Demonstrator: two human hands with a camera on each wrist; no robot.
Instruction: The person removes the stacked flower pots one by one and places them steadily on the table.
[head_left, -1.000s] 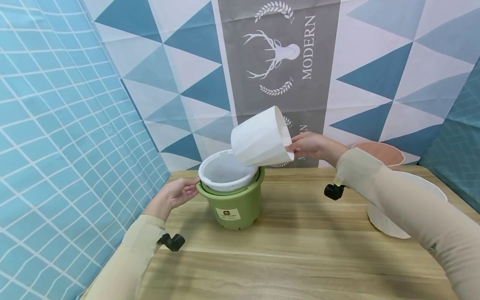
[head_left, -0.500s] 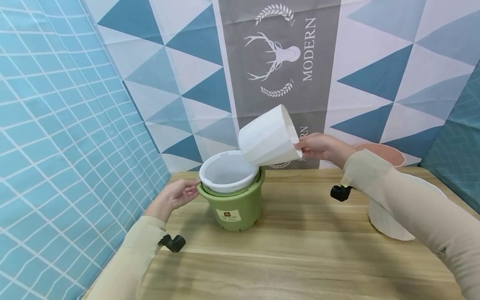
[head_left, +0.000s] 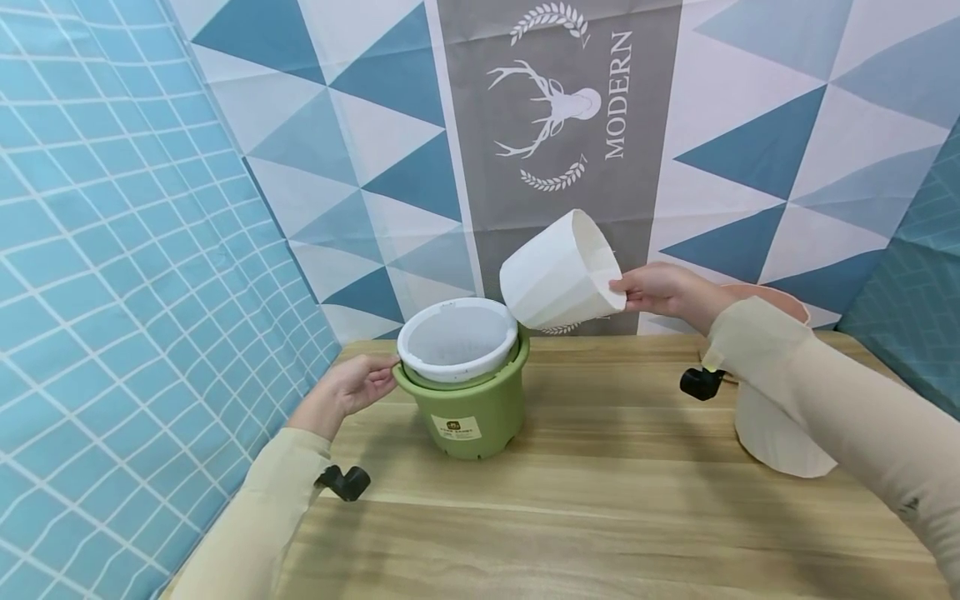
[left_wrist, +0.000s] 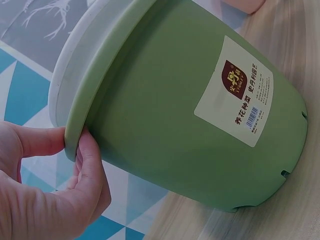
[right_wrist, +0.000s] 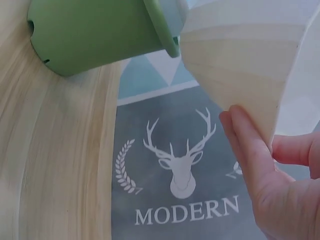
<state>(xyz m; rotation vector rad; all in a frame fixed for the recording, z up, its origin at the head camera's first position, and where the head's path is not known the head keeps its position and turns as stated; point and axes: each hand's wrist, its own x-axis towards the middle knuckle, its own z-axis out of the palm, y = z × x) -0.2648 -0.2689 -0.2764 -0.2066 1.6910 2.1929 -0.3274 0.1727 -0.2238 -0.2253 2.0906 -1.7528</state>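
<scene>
Deer-printed grey cloth [head_left: 555, 108] lettered “MODERN” is seen behind a wood-grain desk [head_left: 562, 517], on which a green pot [head_left: 495, 408] with “STANLEY” label [left_wrist: 237, 90], white pot [head_left: 457, 337] nested inside, is pinched at its rim by the left grip [head_left: 363, 385], while a tilted faceted pot [head_left: 551, 271] is held aloft, rim pinched by the right grip [head_left: 660, 290].

Wide gap's running over pale wood-grain tabletop [head_left: 585, 517] btwn green round plastic pot [head_left: 492, 408] & white rounded pot [head_left: 772, 442] on R. White tapered faceted pot [head_left: 555, 279], tilted in R hand [head_left: 663, 289], is blocking air above gap's far L part; beige fabric R sleeve [head_left: 840, 400] is crossing in front of rounded pot.
</scene>
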